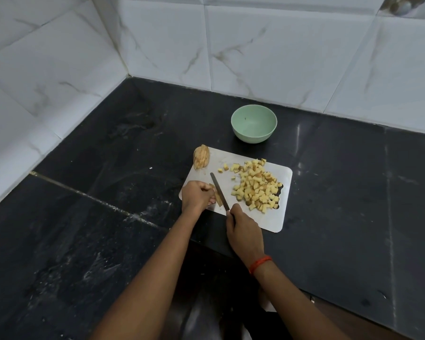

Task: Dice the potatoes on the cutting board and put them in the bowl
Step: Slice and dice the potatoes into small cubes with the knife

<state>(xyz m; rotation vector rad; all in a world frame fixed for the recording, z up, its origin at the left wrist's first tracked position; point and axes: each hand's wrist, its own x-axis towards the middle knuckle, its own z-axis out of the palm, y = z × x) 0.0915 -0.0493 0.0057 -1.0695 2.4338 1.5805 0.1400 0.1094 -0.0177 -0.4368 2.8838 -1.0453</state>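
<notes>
At 8 o'clock on white plastic cutting board (275, 217), left hand (198, 195) is pinching firm, likely slippery pale potato strips (217, 198), right hand (243, 231) gripping slim steel knife (219, 190).

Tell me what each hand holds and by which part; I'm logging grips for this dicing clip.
The right hand grips the knife by its handle. The left hand grips potato strips, fingers over all but their ends beside the blade.

No text, label, brand, number or sign can be read on the cutting board (275, 222), bowl (253, 138), knife (219, 191), wall tiles (268, 45) or dark surface (108, 217).
</notes>
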